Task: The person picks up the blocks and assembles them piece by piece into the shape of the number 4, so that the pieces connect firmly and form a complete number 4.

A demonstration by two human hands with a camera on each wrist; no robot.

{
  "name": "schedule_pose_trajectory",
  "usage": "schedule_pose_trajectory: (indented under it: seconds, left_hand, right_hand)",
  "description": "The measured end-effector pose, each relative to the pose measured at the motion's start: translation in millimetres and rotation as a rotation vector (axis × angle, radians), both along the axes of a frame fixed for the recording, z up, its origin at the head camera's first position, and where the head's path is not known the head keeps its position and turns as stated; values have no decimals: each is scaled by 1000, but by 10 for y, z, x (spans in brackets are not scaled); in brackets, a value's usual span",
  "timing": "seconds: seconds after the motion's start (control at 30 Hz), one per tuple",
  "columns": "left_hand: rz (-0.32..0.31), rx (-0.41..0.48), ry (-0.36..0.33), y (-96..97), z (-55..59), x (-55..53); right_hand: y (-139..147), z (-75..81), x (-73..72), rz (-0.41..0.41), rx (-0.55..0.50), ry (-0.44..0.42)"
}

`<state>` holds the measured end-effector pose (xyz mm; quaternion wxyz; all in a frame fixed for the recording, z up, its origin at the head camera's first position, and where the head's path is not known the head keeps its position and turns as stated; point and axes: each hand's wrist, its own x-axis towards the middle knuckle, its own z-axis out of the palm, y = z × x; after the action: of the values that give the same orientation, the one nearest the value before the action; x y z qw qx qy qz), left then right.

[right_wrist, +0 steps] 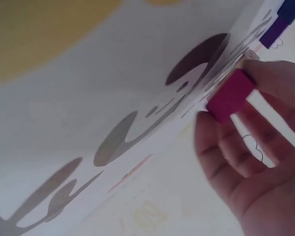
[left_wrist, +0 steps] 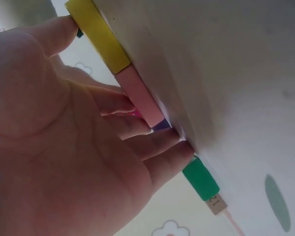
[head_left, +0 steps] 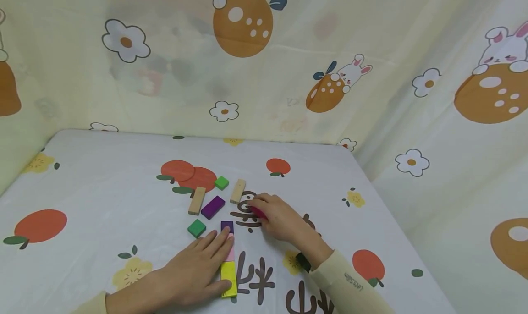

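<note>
My left hand (head_left: 194,268) lies along a row of wooden blocks, its fingers extended and touching their side. In this row are a yellow block (head_left: 228,279), a pink block (left_wrist: 140,96) and a purple block (head_left: 227,227), end to end. The thumb rests by the yellow one. My right hand (head_left: 280,217) pinches a magenta block (right_wrist: 231,96) between thumb and fingers, to the right of the row and farther from me. In the head view the hand partly hides that block.
Beyond the row lie a dark green block (head_left: 197,228), a purple block (head_left: 213,207), two plain wooden blocks (head_left: 197,201) and a bright green block (head_left: 222,183). A black object (head_left: 303,261) shows partly behind the right wrist. A printed cloth (head_left: 123,167) covers the table; a curtain (head_left: 173,94) hangs behind.
</note>
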<state>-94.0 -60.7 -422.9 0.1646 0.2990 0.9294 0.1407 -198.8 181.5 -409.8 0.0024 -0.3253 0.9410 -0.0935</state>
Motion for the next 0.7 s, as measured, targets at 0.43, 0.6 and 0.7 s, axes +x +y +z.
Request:
schedule_pose_trajectory:
  seconds: [0.43, 0.6, 0.7]
  left_hand:
    - [1, -12, 8, 4, -17, -5]
    - [1, -11, 3, 11, -18, -7]
    - [1, -12, 1, 8, -21, -9]
  right_hand:
    - [-116, 74, 123, 130, -16, 79]
    - [-137, 66, 146, 145, -18, 57]
    - [-151, 61, 155, 169, -19, 47]
